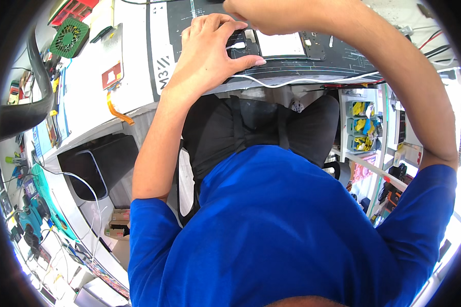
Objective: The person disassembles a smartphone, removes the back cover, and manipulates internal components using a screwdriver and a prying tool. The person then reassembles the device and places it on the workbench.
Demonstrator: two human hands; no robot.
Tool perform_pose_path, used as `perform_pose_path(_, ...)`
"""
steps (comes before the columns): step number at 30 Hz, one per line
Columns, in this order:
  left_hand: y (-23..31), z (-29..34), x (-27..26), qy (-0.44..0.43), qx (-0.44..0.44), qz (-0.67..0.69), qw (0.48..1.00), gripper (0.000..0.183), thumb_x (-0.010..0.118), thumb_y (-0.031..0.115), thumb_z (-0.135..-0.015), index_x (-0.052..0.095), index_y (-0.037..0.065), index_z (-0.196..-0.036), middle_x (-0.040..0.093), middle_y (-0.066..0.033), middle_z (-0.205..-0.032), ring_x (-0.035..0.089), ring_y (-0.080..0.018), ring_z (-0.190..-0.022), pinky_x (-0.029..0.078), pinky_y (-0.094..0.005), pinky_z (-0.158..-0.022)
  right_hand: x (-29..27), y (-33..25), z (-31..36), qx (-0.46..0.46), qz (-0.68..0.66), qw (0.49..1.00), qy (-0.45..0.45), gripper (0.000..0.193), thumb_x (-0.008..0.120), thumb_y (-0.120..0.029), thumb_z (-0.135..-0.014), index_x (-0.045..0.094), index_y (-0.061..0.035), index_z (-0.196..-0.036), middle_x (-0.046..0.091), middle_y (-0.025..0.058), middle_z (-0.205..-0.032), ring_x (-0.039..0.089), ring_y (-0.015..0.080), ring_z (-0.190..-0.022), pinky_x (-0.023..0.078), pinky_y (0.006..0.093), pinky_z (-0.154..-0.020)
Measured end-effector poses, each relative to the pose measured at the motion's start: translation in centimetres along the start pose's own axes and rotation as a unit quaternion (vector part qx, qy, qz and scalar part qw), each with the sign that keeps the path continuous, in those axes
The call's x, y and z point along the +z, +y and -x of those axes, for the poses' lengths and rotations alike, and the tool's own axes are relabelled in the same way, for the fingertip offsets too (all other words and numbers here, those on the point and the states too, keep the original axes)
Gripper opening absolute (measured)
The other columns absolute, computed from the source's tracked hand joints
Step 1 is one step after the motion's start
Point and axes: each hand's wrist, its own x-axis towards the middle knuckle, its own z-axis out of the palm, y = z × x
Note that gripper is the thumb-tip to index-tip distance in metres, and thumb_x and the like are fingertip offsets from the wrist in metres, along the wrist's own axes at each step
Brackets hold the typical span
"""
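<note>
An opened flat electronic device (pixel 312 48) with a dark frame and a large white rectangular panel (pixel 280 45) lies on a dark work mat (pixel 343 57). My left hand (pixel 207 51) spans its left end, thumb along the near edge and forefinger at the far edge, steadying it. Between them shows a small white plug-like piece (pixel 236 45). My right hand (pixel 253 14) hovers over the device's far side, fingers curled and partly cut off by the top edge of the picture. Whatever its fingertips hold is hidden.
A white cable (pixel 292 85) runs along the table's near edge. To the left are a green fan (pixel 69 38), a metal plate (pixel 119 51) and an orange flex cable (pixel 117 110) hanging over the edge. A black curved arm (pixel 38 92) stands far left. Shelves with blue bins (pixel 361 125) stand right.
</note>
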Motion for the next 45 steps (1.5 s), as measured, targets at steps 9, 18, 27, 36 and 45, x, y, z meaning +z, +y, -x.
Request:
perform_pose_path(9,0.3,-0.5,0.0,0.004,0.018,0.029,0.999,0.070,0.085,0.055,-0.076,0.070,0.012,-0.129,0.059,-0.0094,-0.134,0.047,-0.0322,-0.131,0.035,-0.0450,-0.114,-2.3,1.0,-1.5,0.055,0.012,0.996,-0.065,0.031,0.067,-0.017,-0.082,0.076,0.0057,-0.100,0.075,0.0268,-0.100,0.073,0.0392,-0.093,0.056,0.0441,-0.079)
perform_pose_path(18,0.6,-0.5,-0.2,-0.005,0.000,0.044,0.999,0.069,0.085,0.055,-0.076,0.070,0.012,-0.129,0.058,-0.0101,-0.135,0.046,-0.0324,-0.133,0.033,-0.0455,-0.115,-1.2,1.3,-3.5,0.071,0.070,0.991,-0.091,0.032,0.069,-0.021,-0.082,0.077,0.0051,-0.097,0.075,0.0256,-0.097,0.074,0.0365,-0.094,0.057,0.0435,-0.080)
perform_pose_path(27,0.5,-0.6,-0.4,-0.017,-0.005,0.046,0.999,0.070,0.085,0.053,-0.077,0.068,0.013,-0.132,0.057,-0.0094,-0.136,0.045,-0.0317,-0.133,0.033,-0.0450,-0.115,-3.4,0.8,-1.7,0.045,-0.007,0.988,-0.149,0.030,0.065,-0.020,-0.083,0.078,0.0043,-0.094,0.076,0.0238,-0.093,0.074,0.0356,-0.089,0.057,0.0441,-0.075)
perform_pose_path(36,0.7,-0.8,-0.7,-0.034,-0.014,0.040,0.999,0.072,0.085,0.053,-0.076,0.068,0.011,-0.132,0.057,-0.0095,-0.137,0.044,-0.0315,-0.135,0.033,-0.0453,-0.116,-3.1,0.6,-1.4,0.040,0.007,0.989,-0.142,0.027,0.064,-0.016,-0.083,0.078,0.0047,-0.092,0.075,0.0243,-0.092,0.073,0.0361,-0.088,0.056,0.0449,-0.074)
perform_pose_path(45,1.2,-0.9,-0.9,-0.042,-0.020,0.045,0.998,0.073,0.086,0.051,-0.077,0.066,0.009,-0.133,0.058,-0.0098,-0.136,0.044,-0.0306,-0.136,0.032,-0.0465,-0.116,-2.4,1.7,-1.5,0.046,0.004,0.991,-0.125,0.026,0.065,-0.017,-0.083,0.077,0.0034,-0.096,0.075,0.0238,-0.095,0.073,0.0362,-0.089,0.057,0.0451,-0.077)
